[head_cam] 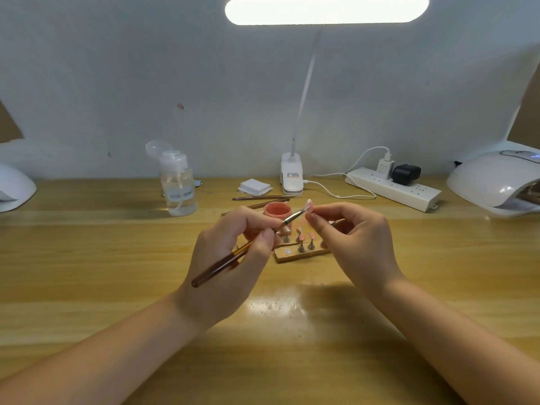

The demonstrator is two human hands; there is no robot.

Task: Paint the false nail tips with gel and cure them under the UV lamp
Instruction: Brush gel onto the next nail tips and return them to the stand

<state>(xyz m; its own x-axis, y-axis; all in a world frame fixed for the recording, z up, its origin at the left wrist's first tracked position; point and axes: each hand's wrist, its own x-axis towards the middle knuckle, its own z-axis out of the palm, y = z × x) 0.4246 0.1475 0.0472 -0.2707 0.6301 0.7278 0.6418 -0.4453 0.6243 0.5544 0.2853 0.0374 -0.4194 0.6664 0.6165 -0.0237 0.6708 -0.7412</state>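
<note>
The left hand [233, 244] covers the middle of the brush [222, 266] and the lower part of the pink pot [277, 210], while the right hand [350, 241] hides the right end of the wooden stand [295, 254]. The nail tip [309, 205] at the brush's bristles is too small and blurred to show its paint. The white lamp [496, 179] on the right and the white dome [14, 185] on the left are cut off by the frame edges.

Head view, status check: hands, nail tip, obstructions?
Left hand grips brush. Right hand pinches nail tip, bristles touching it. Nothing obstructing.
</note>
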